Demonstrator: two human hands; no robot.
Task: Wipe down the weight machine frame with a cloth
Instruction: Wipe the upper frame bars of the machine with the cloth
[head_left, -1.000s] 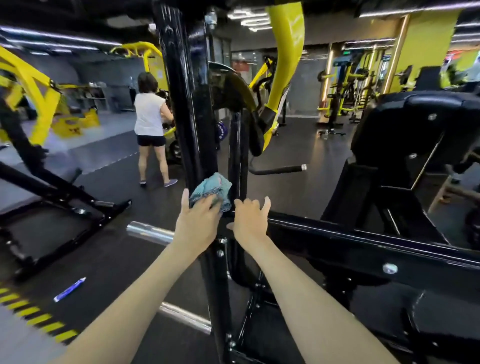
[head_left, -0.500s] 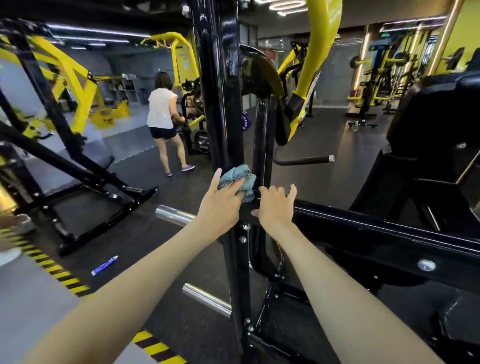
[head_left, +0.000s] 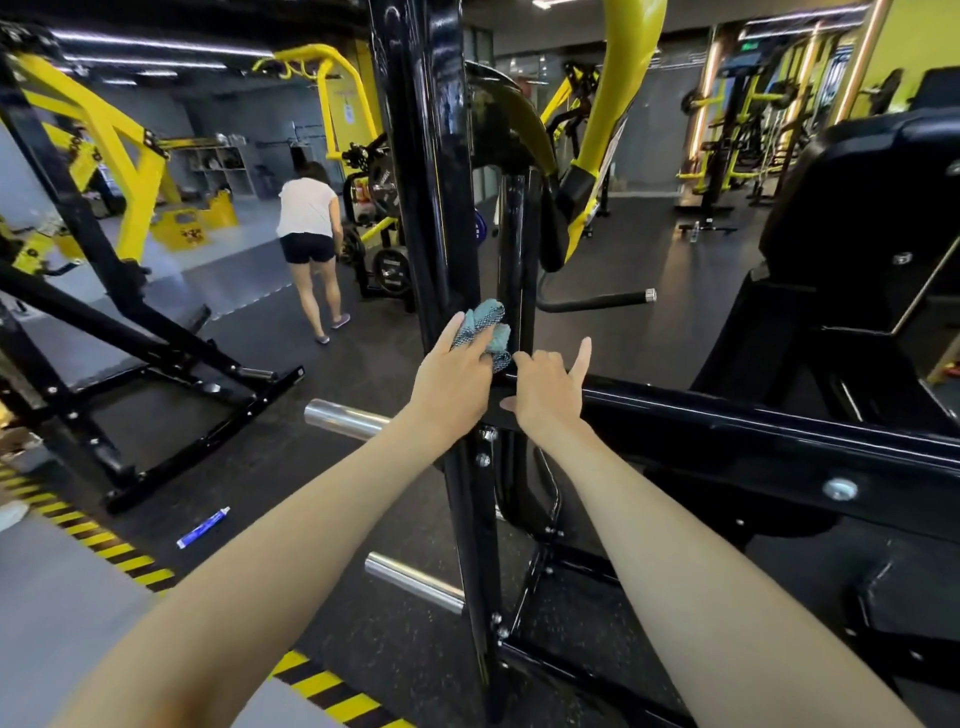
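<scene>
Fingers of the right hand (head_left: 545, 395), which lay straight across the bar half a second ago, have now curled over the black crossbar (head_left: 753, 421), with one finger left pointing up and the thumb tucked beneath. The teal cloth (head_left: 485, 325) has also slid from the face of the front upright (head_left: 421, 182) towards the thinner rear post (head_left: 514, 234) beside it. This suggests the wipe is moving across the joint where the bars meet, while the right hand braces.

Head view: the left hand (head_left: 452, 379) holds the cloth bunched between thumb and lightly bent fingers, pressing it against the weight machine frame (head_left: 467, 519) at about the height of the crossbar. Both arms reach forward, and the two hands sit just beside each other at the junction.

The frame is glossy black painted steel, bolted at the joints. It reflects the ceiling lights along its edges, and a yellow lever arm (head_left: 618, 104) hangs above. Whether any dust or smears remain cannot be told. Most of the upright, above and below the hands, looks yet to be covered.

Chrome pegs (head_left: 343, 418) jut out to the left, a blue tube (head_left: 202, 527) lies on the rubber floor, and a person in a white top (head_left: 307, 208) stands well beyond.
</scene>
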